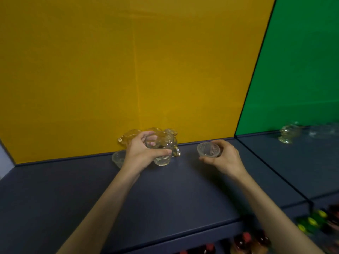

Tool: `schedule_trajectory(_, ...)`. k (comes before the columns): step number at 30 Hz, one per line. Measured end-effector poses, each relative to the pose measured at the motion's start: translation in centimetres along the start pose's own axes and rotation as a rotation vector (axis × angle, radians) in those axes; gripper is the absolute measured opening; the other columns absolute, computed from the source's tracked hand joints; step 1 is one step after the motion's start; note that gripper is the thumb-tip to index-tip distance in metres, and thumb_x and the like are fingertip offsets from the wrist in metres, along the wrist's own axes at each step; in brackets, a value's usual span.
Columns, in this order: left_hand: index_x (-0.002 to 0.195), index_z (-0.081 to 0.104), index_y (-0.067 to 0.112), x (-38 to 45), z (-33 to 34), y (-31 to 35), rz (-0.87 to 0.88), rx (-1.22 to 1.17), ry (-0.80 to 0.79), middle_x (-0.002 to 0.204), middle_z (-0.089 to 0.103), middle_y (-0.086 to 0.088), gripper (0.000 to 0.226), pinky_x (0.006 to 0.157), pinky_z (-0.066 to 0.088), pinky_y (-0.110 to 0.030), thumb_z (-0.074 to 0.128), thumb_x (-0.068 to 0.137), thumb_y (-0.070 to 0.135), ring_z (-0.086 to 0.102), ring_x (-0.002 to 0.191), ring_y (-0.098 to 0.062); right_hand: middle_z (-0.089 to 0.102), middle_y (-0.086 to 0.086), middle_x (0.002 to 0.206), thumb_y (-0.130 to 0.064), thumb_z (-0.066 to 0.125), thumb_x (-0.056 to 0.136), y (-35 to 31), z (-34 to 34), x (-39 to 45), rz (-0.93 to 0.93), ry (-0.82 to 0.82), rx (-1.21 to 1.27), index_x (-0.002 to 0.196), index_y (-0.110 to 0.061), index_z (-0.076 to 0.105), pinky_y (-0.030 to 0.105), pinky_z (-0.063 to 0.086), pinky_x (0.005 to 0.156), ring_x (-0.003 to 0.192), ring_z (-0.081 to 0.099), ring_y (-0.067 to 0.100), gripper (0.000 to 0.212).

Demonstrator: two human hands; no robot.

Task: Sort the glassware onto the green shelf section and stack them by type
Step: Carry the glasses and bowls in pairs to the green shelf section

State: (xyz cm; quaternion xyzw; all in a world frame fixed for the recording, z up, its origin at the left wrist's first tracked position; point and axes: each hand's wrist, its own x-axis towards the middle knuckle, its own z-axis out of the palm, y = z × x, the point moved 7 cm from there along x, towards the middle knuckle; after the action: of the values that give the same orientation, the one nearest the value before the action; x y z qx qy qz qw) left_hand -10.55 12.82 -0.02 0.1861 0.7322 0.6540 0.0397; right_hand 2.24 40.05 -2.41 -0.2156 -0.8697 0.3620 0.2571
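My left hand (142, 153) grips a clear footed glass cup (161, 151) near the yellow back panel, fingers curled over its rim. Behind it sits a cluster of several more glass pieces (146, 133), and a small glass bowl (117, 158) lies partly hidden to the left of my wrist. My right hand (226, 158) holds a small ribbed glass bowl (208, 149) just above the dark shelf. In the green section (293, 79) on the right stands a footed glass cup (288, 134), with blurred clear glassware (322, 131) beyond it.
The dark blue shelf board (128, 198) runs across both sections, with a thin black divider line (256, 158) between yellow and green. Bottles with red caps (245, 239) and green bottles with yellow caps (311, 221) stand on the shelf below.
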Motion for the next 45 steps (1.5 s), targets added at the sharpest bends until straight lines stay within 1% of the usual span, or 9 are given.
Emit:
schedule_trajectory(5,0.121,0.064,0.014,-1.2,5.2,0.4,-0.011,-0.075,-0.143,0.108,0.073,-0.001,0.100,0.084,0.060,-0.028,0.097,0.029,0.035,0.070,0.091,-0.009,0.066,-0.004,0.112,-0.057,0.090,0.055,1.1,-4.6,-3.8,0.030,0.057,0.008,0.119,-0.021,0.064,0.023,0.049,0.080,0.101,0.062,0.011,0.078)
schedule_trajectory(9,0.120,0.064,0.017,-2.6,10.2,1.5,0.013,-0.104,-0.269,0.108,0.071,-0.004,0.095,0.083,0.057,-0.027,0.097,0.032,0.028,0.066,0.089,-0.009,0.065,-0.003,0.114,-0.055,0.089,0.058,3.1,-8.7,-6.4,0.075,0.134,-0.008,0.121,-0.021,0.063,0.026,0.051,0.084,0.102,0.062,0.012,0.076)
schedule_trajectory(16,0.115,0.063,0.034,-5.8,18.9,3.8,0.059,-0.085,-0.354,0.106,0.071,0.002,0.094,0.089,0.058,-0.034,0.095,0.027,0.049,0.070,0.098,-0.011,0.065,-0.007,0.111,-0.061,0.085,0.058,8.2,-17.0,-11.0,0.149,0.267,-0.082,0.113,-0.027,0.063,0.032,0.052,0.085,0.102,0.061,0.011,0.069)
schedule_trajectory(23,0.112,0.064,0.030,-11.9,30.5,6.3,0.045,-0.048,-0.429,0.102,0.069,0.003,0.094,0.088,0.059,-0.038,0.095,0.026,0.050,0.069,0.098,-0.014,0.066,-0.009,0.105,-0.050,0.090,0.059,15.0,-27.0,-15.8,0.196,0.328,-0.068,0.111,-0.025,0.062,0.029,0.049,0.081,0.100,0.062,0.010,0.064)
schedule_trajectory(27,0.110,0.064,0.031,-15.9,38.3,8.2,0.064,-0.033,-0.446,0.103,0.069,0.003,0.088,0.086,0.058,-0.036,0.096,0.030,0.050,0.068,0.098,-0.015,0.069,-0.012,0.103,-0.053,0.090,0.055,19.8,-33.3,-18.1,0.206,0.360,-0.036,0.107,-0.029,0.062,0.037,0.056,0.081,0.097,0.065,0.008,0.063)
schedule_trajectory(31,0.117,0.063,0.027,-19.1,45.3,10.3,0.085,-0.026,-0.457,0.106,0.068,0.004,0.080,0.084,0.056,-0.031,0.101,0.047,0.036,0.066,0.099,-0.014,0.069,-0.011,0.105,-0.048,0.092,0.057,24.1,-39.1,-19.8,0.202,0.369,-0.049,0.109,-0.026,0.063,0.031,0.053,0.081,0.097,0.065,0.007,0.063)
schedule_trajectory(37,0.121,0.061,0.028,-20.5,52.6,12.3,0.100,-0.014,-0.398,0.107,0.067,0.007,0.081,0.082,0.052,-0.026,0.099,0.051,0.036,0.064,0.101,-0.010,0.066,-0.008,0.114,-0.056,0.087,0.057,29.8,-45.4,-20.2,0.209,0.351,-0.045,0.117,-0.028,0.059,0.038,0.052,0.089,0.106,0.061,0.012,0.071)
schedule_trajectory(41,0.122,0.060,0.031,-20.0,56.6,12.5,0.109,0.020,-0.377,0.109,0.066,0.011,0.081,0.086,0.051,-0.029,0.099,0.051,0.036,0.062,0.105,-0.009,0.064,-0.008,0.112,-0.041,0.092,0.062,32.1,-48.5,-19.1,0.192,0.385,-0.015,0.115,-0.026,0.061,0.029,0.048,0.083,0.102,0.059,0.009,0.063)
schedule_trajectory(45,0.124,0.060,0.030,-18.5,61.0,12.1,0.107,0.037,-0.357,0.108,0.066,0.010,0.081,0.086,0.053,-0.033,0.098,0.052,0.037,0.063,0.103,-0.010,0.063,-0.011,0.111,-0.038,0.093,0.062,35.4,-50.2,-17.0,0.186,0.370,0.011,0.115,-0.027,0.060,0.018,0.045,0.076,0.096,0.058,0.000,0.064)
